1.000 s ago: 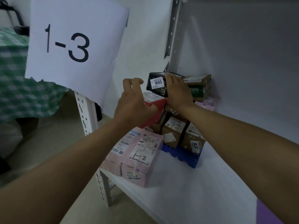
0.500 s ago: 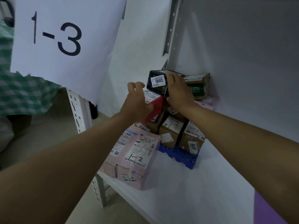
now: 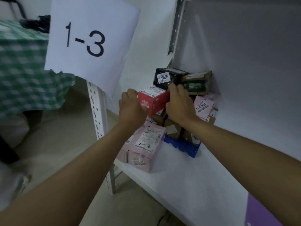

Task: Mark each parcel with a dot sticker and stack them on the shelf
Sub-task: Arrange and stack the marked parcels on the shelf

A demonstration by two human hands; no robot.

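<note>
Blurred green checked cloth [image 3: 24, 75]; brown boxes [image 3: 172, 128] half-hidden behind hands.

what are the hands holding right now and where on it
Both hands hold the red box: the left hand grips its near left end, the right hand its right side, fingertips reaching the black box above.

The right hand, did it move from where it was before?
Yes. The right hand came down off the black 9665 box and now grips the red box just below it.

Red parcel [image 3: 154, 101] — tilted (labelled top) — under black parcel [image 3: 167, 77].
</note>
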